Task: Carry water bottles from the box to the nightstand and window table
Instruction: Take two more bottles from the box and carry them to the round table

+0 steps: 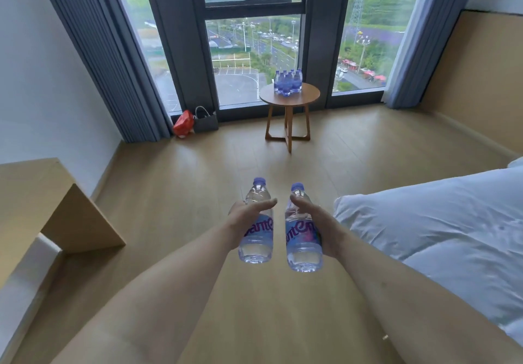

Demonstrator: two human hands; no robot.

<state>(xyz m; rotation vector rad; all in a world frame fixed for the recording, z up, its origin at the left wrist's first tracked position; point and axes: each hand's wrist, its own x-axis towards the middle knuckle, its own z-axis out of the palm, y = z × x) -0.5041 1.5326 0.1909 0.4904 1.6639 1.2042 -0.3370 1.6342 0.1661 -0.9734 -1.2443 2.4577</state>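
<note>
Holding one water bottle in each of my hands, I stand in a bedroom and face the big window (252, 38). My left hand (244, 219) wraps round the left bottle (256, 222), with my thumb lying across the front of it. My right hand (317, 222) wraps round the right bottle (302, 230) the same way. Both bottles are upright, side by side, close but not touching. Each has a purple cap and a blue label with pink letters. They hang in the air above the wooden floor (198, 179).

Far ahead, by the window, stands a small round wooden surface (307, 95) on crossed legs. A bunch of water bottles (288, 82) with purple caps stands packed together on its back left part.

On the floor left of it, by the grey curtain (107, 61), sit a red bag (184, 127) and a grey bag (205, 121), just beside each other. A white bed (441, 222) is on my right. A light wooden desk (36, 202) is on my left.
</note>
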